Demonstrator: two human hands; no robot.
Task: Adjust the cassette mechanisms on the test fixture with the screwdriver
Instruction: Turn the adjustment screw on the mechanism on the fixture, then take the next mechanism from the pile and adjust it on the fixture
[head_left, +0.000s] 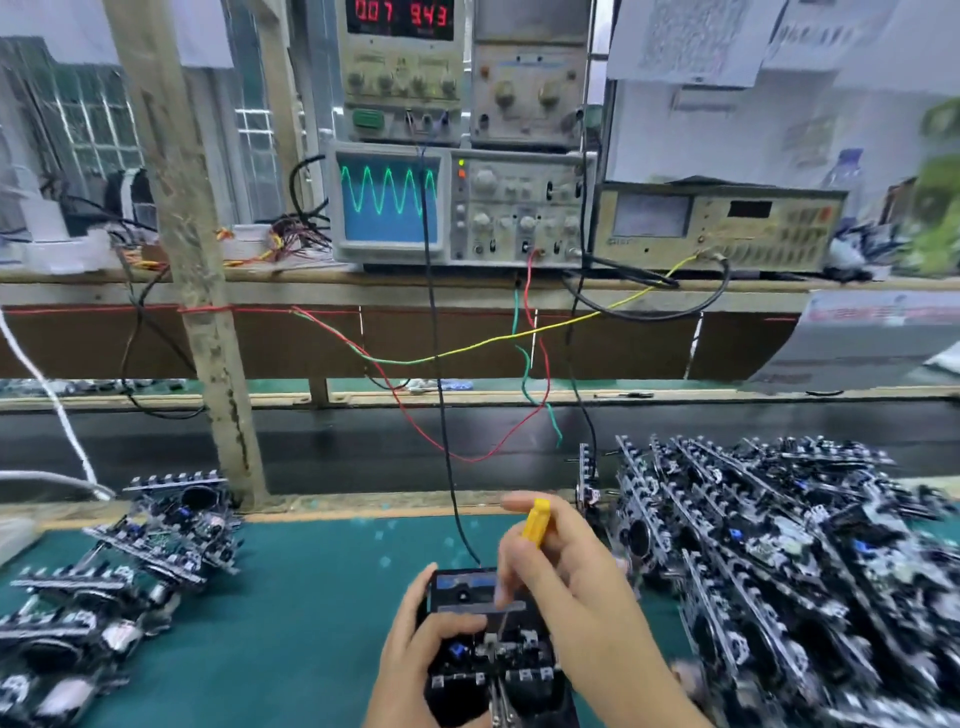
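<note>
Head cam: right hand (558, 566) pinches yellow plastic screwdriver (535, 525); left hand (415, 639) grips black boxy cassette mechanism (488, 649).

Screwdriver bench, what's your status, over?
Right hand grips yellow screwdriver, tip down in cassette mechanism. Left hand steadies it. Nothing blocking.

Left hand (415, 639) curled in a grip — right hand (561, 577) pinching.
</note>
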